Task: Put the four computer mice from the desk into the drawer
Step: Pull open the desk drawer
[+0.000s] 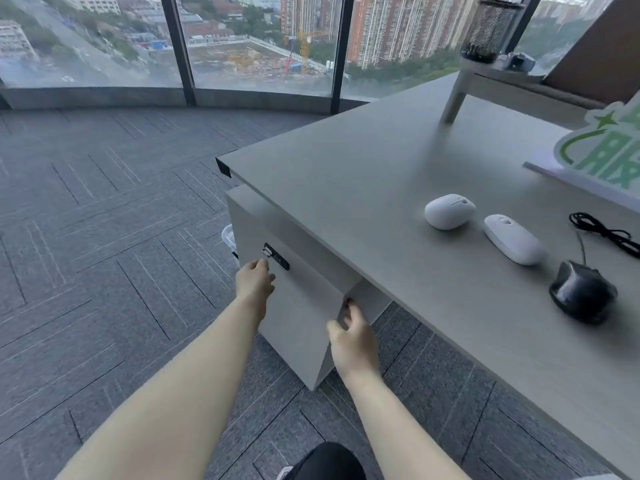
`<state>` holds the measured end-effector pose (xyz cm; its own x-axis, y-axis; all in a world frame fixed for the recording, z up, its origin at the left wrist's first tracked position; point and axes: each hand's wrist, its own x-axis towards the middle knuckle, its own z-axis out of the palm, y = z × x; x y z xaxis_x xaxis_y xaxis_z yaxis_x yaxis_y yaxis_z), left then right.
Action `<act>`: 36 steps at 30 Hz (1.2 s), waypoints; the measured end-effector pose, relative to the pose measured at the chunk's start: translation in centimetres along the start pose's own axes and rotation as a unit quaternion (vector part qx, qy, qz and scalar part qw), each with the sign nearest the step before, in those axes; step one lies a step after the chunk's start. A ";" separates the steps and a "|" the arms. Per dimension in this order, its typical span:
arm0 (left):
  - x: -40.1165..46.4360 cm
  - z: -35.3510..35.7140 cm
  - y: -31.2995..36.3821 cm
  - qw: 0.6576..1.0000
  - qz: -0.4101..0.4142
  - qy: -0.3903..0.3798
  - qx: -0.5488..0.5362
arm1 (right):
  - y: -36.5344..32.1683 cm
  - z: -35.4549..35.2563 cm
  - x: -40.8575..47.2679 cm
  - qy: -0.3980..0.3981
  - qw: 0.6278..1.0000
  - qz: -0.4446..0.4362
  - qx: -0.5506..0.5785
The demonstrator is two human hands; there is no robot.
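Three mice lie on the grey desk (363, 188): a round white mouse (449, 211), a flat white mouse (514, 239) and a black wired mouse (582, 296) with its cable (604, 233) coiled behind it. Under the desk's left end sits a grey drawer cabinet (298, 306) with a black lock panel (276, 256). My left hand (255, 283) touches the cabinet front just below the lock. The fingers of my right hand (353, 336) curl around the front's right edge, which stands slightly ajar. The inside is hidden.
A white monitor riser (485, 81) with a black mesh pen cup (490, 29) stands at the desk's back. A green and white sign (602, 150) lies at the right. Grey carpet floor (104, 237) stretches left to the windows. A white bin (229, 237) peeks out behind the cabinet.
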<state>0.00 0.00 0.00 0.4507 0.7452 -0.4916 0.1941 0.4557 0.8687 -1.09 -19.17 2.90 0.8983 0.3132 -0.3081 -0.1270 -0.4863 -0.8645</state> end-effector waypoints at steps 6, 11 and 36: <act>3.8 1.8 0.3 0.998 -0.032 0.024 -0.042 | 0.4 0.8 1.2 0.058 0.998 -0.004 0.022; 5.6 2.1 0.0 0.998 -0.033 0.053 -0.028 | 0.7 0.9 1.3 0.080 0.997 -0.011 0.017; -4.3 -22.0 -3.6 0.985 -0.018 0.162 -0.056 | 2.5 6.9 -14.2 -0.274 0.957 -0.083 -0.047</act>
<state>-21.81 5.87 -2.37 0.1396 0.8358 -0.5310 0.0991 0.5218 0.8473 -17.08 -19.22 2.38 0.5445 0.7606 -0.3536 0.0602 -0.4559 -0.8880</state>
